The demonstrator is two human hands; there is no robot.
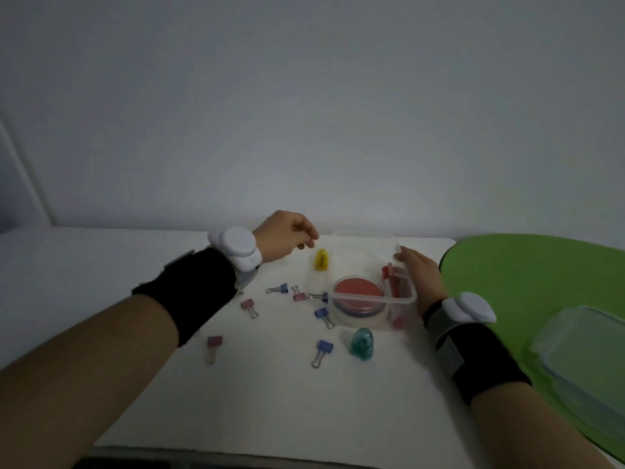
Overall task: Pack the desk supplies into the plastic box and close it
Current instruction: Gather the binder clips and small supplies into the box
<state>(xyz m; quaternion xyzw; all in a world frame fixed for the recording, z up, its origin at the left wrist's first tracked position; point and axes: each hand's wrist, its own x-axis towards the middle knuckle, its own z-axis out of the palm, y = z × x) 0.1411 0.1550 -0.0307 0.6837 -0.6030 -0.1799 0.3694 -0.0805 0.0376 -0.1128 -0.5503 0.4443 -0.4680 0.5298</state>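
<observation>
A: Your left hand point(287, 233) hovers just above the small yellow item point(320, 260). Its fingers are loosely curled and hold nothing that I can see.

B: So the pick comes next, I'd judge. Come straight down and pinch it by its two flat sides. It stands close against the left wall of the plastic box point(407, 301), so lift it clear of the rim before you carry it across.

A: Your right hand point(419, 270) lies against the box's right rim. Blur hides whether your fingers truly clasp the edge or only press on it.

B: Either way, steady that wall. A light clear box will probably slide when something drops in.

A: The box sits open at the far middle of the table point(270, 401), beside the green mat point(524, 265). It is see-through, with a round red pad point(358, 292) and a red marker point(387, 275) inside.

B: The binder clips point(323, 350) and a teal domed piece point(362, 343) lie loose on the table in front of it and to its left. The lid point(585, 350) waits well apart on the mat, so closing is some way off.
</observation>
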